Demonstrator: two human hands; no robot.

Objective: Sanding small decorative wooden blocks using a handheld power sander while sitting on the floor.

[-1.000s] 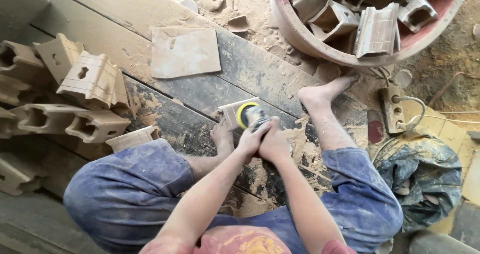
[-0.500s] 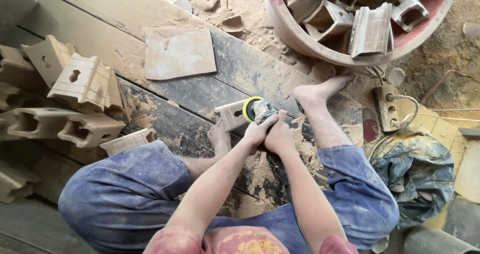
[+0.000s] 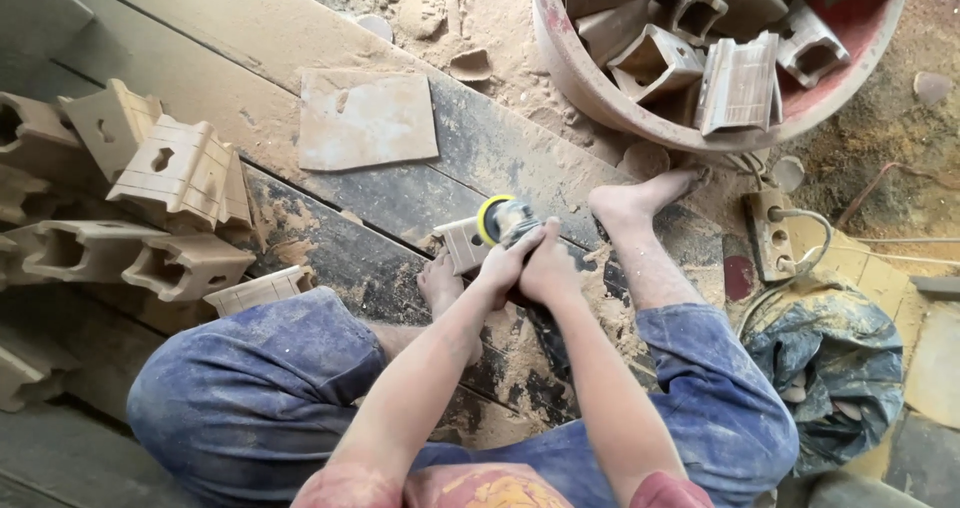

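Both my hands meet over a small power sander with a yellow ring around its disc. My left hand and my right hand wrap its dark body, side by side. The disc presses against a small pale wooden block that lies on the dark planks just above my left foot. My right foot rests beyond the sander, toes toward the tub. The body of the sander is mostly hidden under my fingers.
A big round tub holding several carved wooden pieces stands at the top right. More such pieces are stacked at the left. A flat square sheet lies on the planks. A power strip and a dark bag sit at the right.
My hands and the sander stay on the block in nearly the same place; only the view has shifted a little.
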